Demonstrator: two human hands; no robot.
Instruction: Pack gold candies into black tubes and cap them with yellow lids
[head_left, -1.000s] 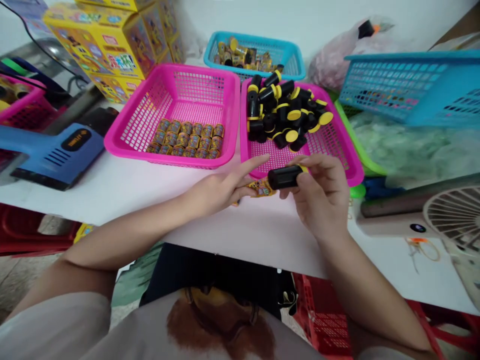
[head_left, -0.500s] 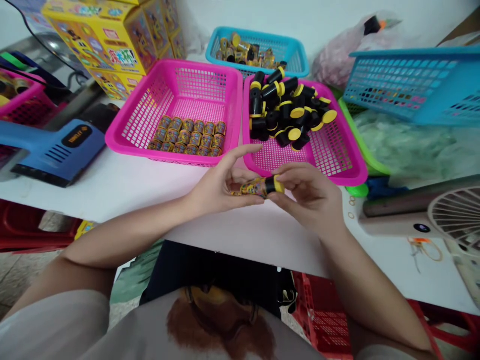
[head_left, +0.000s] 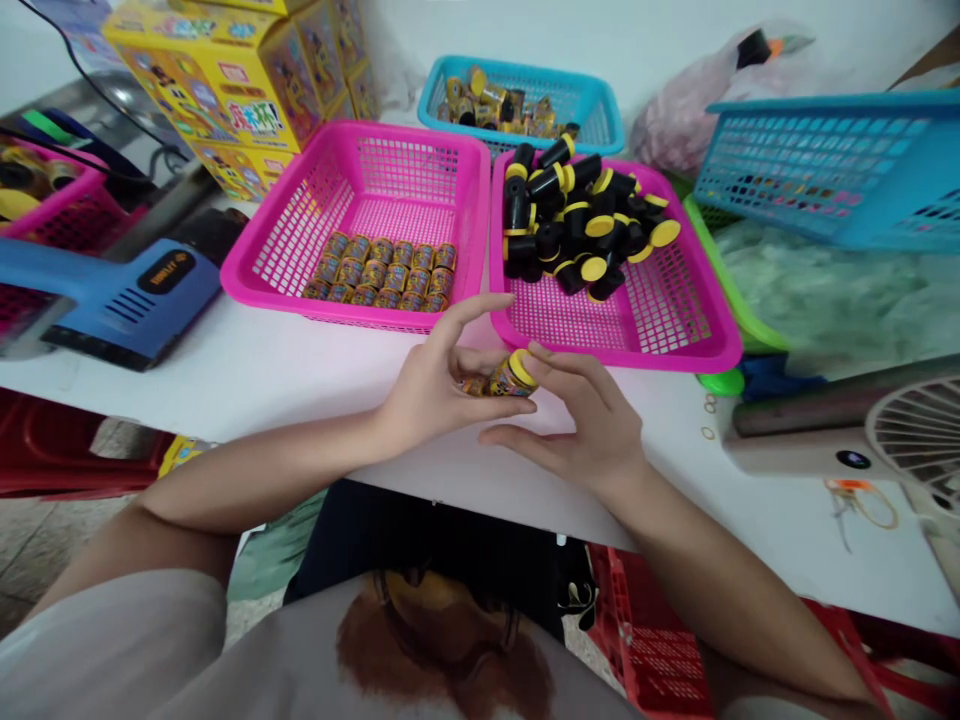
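My left hand (head_left: 439, 380) grips a small tube (head_left: 501, 379) in a printed yellow wrapper with a yellow cap, its forefinger stretched out above. My right hand (head_left: 581, 420) has its fingers spread, fingertips pressing on the tube's yellow cap end. Both hands hover over the white table (head_left: 262, 370) near its front edge. Just beyond them stands a pink basket (head_left: 675, 340) holding a heap of black tubes with yellow caps (head_left: 577, 225). To its left, another pink basket (head_left: 300, 240) holds rows of wrapped tubes (head_left: 386, 275).
A blue heat gun (head_left: 112, 295) lies at the left. Yellow printed boxes (head_left: 225, 90) stand at the back left. A blue basket (head_left: 592, 110) with wrapped pieces sits behind, another blue basket (head_left: 825, 170) at right over a green basket with clear plastic. A small fan (head_left: 892, 430) sits at right.
A second ago my right hand held a bare black tube next to the wrapper in my left hand. Now the wrapper covers the tube, my left hand grips it, and my right fingers have spread.
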